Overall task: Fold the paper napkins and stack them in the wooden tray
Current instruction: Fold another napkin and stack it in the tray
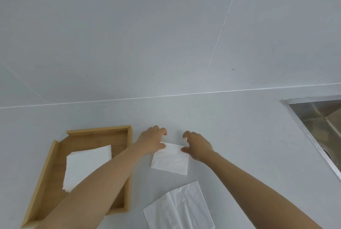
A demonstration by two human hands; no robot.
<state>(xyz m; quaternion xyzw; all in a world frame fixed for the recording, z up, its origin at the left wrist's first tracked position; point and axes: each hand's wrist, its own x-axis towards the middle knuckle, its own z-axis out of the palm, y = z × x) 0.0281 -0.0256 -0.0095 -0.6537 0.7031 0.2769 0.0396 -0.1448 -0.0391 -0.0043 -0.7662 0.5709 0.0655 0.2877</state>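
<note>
A small folded white napkin point(170, 160) lies on the white counter between my hands. My left hand point(152, 139) rests on its far left corner, fingers curled over the edge. My right hand point(197, 145) hovers at its far right corner with fingers spread and curved, thumb near the paper. Left of it stands the wooden tray point(44, 179), which holds a stack of folded napkins point(86, 164); my left forearm crosses over the tray. An unfolded napkin pile point(180, 208) lies near the bottom edge.
A steel sink point(319, 120) is set into the counter at the right. A grey tiled wall point(129, 35) rises behind the counter.
</note>
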